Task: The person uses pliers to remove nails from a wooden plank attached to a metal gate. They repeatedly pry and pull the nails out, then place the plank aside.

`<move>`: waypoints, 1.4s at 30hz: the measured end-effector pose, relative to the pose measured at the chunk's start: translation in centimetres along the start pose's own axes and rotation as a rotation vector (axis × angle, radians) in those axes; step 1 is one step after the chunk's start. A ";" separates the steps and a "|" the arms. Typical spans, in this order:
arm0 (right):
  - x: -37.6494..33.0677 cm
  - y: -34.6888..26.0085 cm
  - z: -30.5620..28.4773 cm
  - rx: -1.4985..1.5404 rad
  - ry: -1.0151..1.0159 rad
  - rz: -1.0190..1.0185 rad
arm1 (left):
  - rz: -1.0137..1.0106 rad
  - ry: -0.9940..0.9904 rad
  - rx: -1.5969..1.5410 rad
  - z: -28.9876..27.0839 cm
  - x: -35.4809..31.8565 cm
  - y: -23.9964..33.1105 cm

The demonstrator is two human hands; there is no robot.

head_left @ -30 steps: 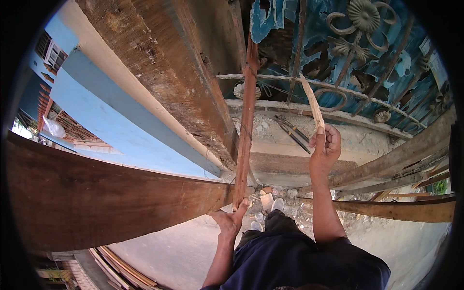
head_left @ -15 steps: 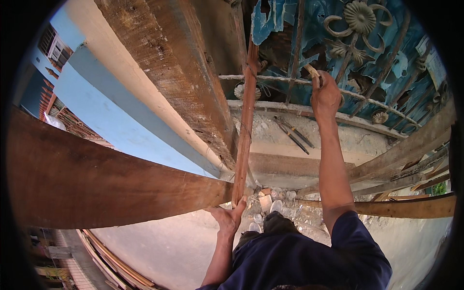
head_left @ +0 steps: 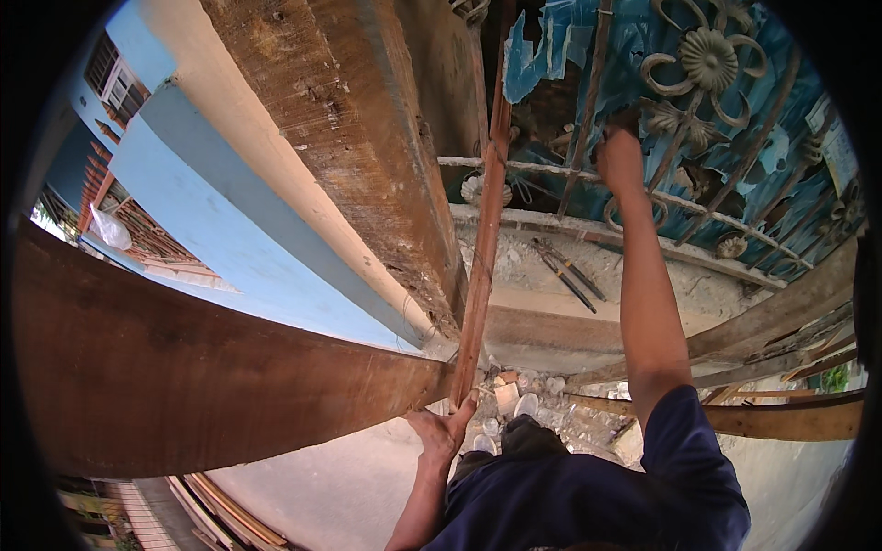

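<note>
My left hand (head_left: 439, 432) is closed around the lower end of a long reddish-brown wooden strip (head_left: 490, 207), thumb up along it. That strip stands nearly upright beside the end of a wide brown plank (head_left: 220, 376). My right hand (head_left: 621, 163) is a fist, reaching forward at the metal grille (head_left: 707, 64) with its flower ornaments. The pale wooden stick it gripped a moment ago is mostly hidden now. Torn blue sheeting (head_left: 542, 46) hangs behind the bars. Below the grille, pliers-like cutters (head_left: 568, 274) with dark, yellowish-marked handles lie on the dusty ledge.
A thick rough wooden post (head_left: 354, 147) rises left of the strip, next to a light blue wall (head_left: 239, 220). Wooden boards (head_left: 790, 418) cross at the right. Rubble (head_left: 507, 397) lies around my feet. Long timbers (head_left: 225, 514) lie at lower left.
My right hand has moved slightly forward and turned, so the pale stick no longer shows clearly. My left hand keeps its hold on the strip. The whole view has shifted slightly.
</note>
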State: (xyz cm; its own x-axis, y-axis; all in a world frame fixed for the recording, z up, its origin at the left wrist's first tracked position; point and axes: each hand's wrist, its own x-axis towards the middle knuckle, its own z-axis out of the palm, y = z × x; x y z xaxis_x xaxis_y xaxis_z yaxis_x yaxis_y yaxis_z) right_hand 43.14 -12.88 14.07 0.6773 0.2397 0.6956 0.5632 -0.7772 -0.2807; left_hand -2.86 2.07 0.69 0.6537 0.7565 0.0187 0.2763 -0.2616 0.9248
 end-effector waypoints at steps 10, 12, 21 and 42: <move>7.7 1.3 5.0 -0.775 -0.669 -0.007 | 0.037 0.018 -0.052 0.4 -0.1 -0.8; 8.8 0.2 5.5 -0.575 -0.733 -0.031 | 0.076 0.075 -0.038 0.4 -0.3 -1.2; 11.2 0.7 7.1 0.385 -0.834 0.098 | 0.064 0.086 -0.056 1.2 0.0 -1.7; 10.4 0.4 10.8 0.693 -0.777 0.215 | 0.172 0.108 0.011 0.6 -0.7 -2.8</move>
State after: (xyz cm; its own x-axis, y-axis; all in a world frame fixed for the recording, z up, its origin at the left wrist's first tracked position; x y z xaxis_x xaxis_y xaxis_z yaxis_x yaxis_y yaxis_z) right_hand 55.52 -4.39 14.08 0.7731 0.6330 0.0419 0.3767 -0.4050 -0.8331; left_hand -3.65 1.87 -2.11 0.6124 0.7601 0.2173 0.1750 -0.3984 0.9004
